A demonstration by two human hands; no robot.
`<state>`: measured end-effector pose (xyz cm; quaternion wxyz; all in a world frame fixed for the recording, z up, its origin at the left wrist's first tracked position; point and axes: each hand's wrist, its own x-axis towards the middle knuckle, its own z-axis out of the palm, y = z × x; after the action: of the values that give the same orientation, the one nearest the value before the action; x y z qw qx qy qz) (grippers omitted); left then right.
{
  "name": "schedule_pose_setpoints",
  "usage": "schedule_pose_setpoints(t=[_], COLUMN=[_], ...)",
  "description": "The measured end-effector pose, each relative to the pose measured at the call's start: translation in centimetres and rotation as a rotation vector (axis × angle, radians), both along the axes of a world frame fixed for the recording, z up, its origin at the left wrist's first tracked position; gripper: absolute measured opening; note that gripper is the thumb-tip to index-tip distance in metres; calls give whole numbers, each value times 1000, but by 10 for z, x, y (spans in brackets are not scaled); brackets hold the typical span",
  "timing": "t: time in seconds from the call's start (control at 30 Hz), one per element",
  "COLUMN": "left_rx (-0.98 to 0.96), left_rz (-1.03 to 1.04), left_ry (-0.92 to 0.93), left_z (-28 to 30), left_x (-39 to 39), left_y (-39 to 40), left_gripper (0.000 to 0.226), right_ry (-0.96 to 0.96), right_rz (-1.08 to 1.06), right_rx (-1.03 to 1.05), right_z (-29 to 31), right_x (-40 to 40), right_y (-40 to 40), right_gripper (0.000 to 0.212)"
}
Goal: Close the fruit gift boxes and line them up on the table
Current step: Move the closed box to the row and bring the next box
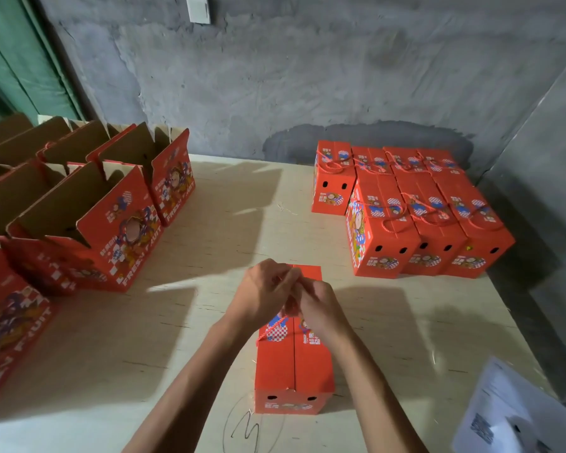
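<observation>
We see closed box point(293, 361) near table point(209, 207) front edge; left hand point(263, 294), right hand point(317, 308) pinch its red cord point(275, 325). Open boxes point(88, 223) along left edge, contents unseen; closed boxes point(406, 207) at far right corner.

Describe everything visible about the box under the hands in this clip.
The red gift box is printed cardboard, lying lengthwise toward the camera on the pale table. Its two top flaps are closed, meeting at a centre seam. Two dark holes mark its near end. A red cord handle trails off its top; the left hand and right hand work together above it.
</observation>
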<state>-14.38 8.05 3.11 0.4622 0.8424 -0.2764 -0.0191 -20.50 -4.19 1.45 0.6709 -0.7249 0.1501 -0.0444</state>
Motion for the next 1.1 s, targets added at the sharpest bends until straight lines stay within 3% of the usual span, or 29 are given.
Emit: schedule_pose_setpoints(t=[0.33, 0.53, 0.6, 0.73, 0.87, 0.93, 1.0, 1.1], left_rx=[-100, -202, -256, -144, -59, 23, 170, 163], left_rz=[126, 121, 89, 94, -102, -110, -55, -52], left_ry=[-39, 14, -10, -96, 41, -17, -106, -62], left_z=[2, 9, 15, 21, 17, 11, 10, 12], left_x=[13, 23, 27, 36, 33, 35, 38, 39], left_y=[-2, -16, -19, -24, -28, -30, -34, -41], left_gripper=[52, 51, 42, 40, 39, 54, 96, 131], right_ry=[-6, -35, -61, -110, -239, -289, -310, -328], right_rz=[-122, -173, -212, -261, -254, -311, -393, -456], right_rx=[-157, -267, -306, -317, -397, -413, -398, -373], right_z=[14, 46, 60, 90, 112, 118, 123, 128], right_x=[23, 37, 45, 64, 82, 94, 106, 123], right_y=[0, -15, -22, -35, -36, -38, -43, -56], right_gripper=[39, 41, 39, 33, 34, 34, 33, 32])
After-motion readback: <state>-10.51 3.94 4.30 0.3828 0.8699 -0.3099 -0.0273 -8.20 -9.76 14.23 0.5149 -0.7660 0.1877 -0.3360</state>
